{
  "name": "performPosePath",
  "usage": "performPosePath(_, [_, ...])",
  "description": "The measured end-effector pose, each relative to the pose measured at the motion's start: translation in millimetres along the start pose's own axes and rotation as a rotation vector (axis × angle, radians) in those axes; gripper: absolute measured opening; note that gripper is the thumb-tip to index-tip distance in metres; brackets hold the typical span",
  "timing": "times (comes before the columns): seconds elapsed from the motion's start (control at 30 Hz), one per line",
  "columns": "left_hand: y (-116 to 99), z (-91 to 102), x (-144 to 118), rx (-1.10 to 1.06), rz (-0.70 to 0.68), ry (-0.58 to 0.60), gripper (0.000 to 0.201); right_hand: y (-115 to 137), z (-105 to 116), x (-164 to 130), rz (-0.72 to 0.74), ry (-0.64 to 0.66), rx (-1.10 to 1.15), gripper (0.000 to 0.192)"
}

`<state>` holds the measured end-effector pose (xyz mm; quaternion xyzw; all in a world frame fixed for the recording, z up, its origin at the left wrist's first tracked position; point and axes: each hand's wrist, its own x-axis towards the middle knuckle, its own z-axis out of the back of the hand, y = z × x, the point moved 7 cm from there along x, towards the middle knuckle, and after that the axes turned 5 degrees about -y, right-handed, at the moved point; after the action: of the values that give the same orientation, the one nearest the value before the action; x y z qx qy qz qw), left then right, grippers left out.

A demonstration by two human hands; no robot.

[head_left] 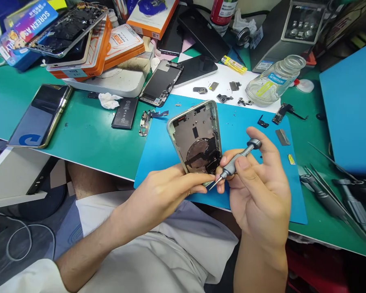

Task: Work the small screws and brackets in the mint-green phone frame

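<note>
My left hand (163,195) grips the lower end of an opened phone housing (198,122), tilted up over the blue mat. Its frame is pale, and a dark round coil shows inside. In my right hand (259,191) is a grey precision screwdriver (232,165), held between thumb and fingers with its tip pointing down-left at the housing's lower edge. The tip is close to my left fingertips; whether it touches a screw is too small to tell. The index finger of my right hand rests by the screwdriver's cap.
Small phone parts lie on the blue mat (158,162) and white paper (198,94). A glass jar (270,81) stands at back right, tweezers (332,195) at right. Left are a battery (125,113), a phone (41,116) and stacked orange boxes (122,44).
</note>
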<state>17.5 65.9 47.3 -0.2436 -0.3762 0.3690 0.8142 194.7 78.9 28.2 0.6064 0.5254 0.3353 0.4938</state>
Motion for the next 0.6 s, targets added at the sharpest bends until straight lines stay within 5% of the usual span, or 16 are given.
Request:
performPosePath(0.3, [0.1, 0.5, -2.6, 0.004, -0.021, -0.014, 0.026, 2.2, 1.6, 0.8, 0.007, -0.014, -0.048, 0.055])
performPosePath(0.4, [3.5, -1.8, -2.0, -0.091, 0.061, -0.037, 0.020, 13.6, 7.6, -4.6, 0.127, -0.076, -0.068, 0.050])
performPosePath(0.6, [4.5, -3.0, -3.1, -0.252, 0.113, -0.193, 0.081, 49.6, 10.0, -28.9, 0.598, -0.434, -0.384, 0.048])
